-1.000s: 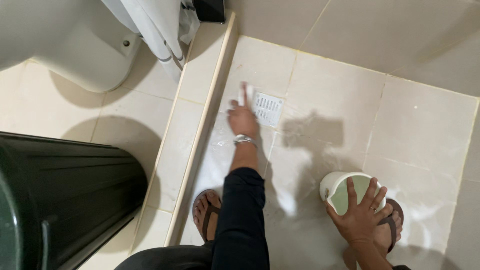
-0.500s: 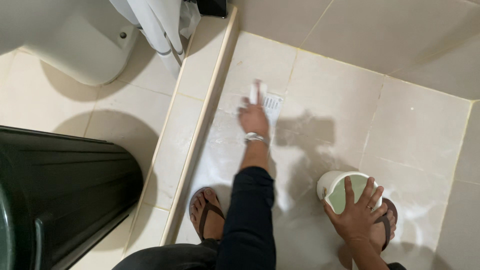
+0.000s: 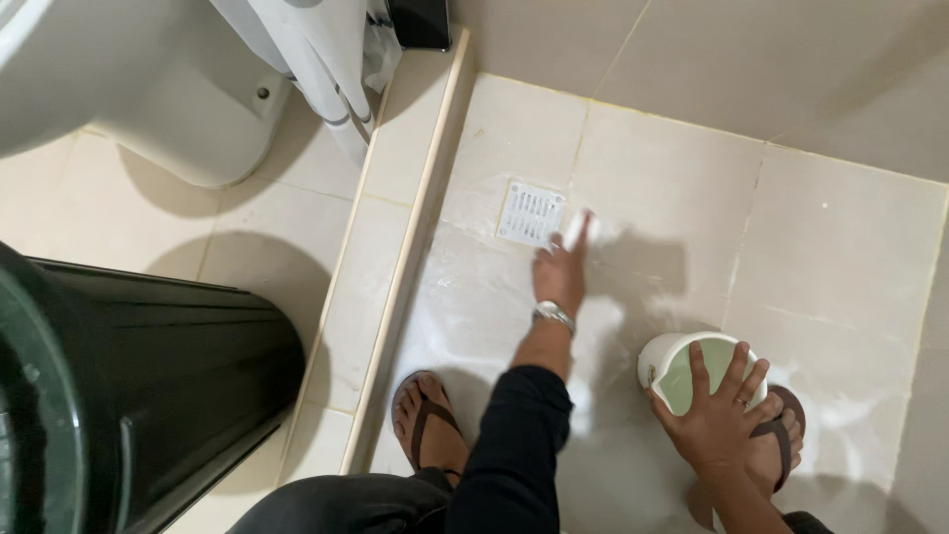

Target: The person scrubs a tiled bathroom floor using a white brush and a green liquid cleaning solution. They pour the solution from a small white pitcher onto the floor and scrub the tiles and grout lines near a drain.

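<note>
My left hand (image 3: 559, 282), with a watch on the wrist and a black sleeve, reaches down to the wet tiled floor. It presses a small white object (image 3: 573, 229), blurred by motion, just right of the square white floor drain (image 3: 530, 213). My right hand (image 3: 714, 420) is spread over the top of a white container with a pale green inside (image 3: 672, 371). The container stands on the floor by my right sandalled foot (image 3: 781, 445).
A raised tile kerb (image 3: 415, 237) runs from the top down to my left foot (image 3: 427, 425). Left of the kerb are a white toilet base (image 3: 168, 109) and a large dark green bin (image 3: 129, 386). A white soapy film covers the tiles around the drain.
My left hand has slid with the white object from the drain's left side across to its right side. The right hand stays on the container.
</note>
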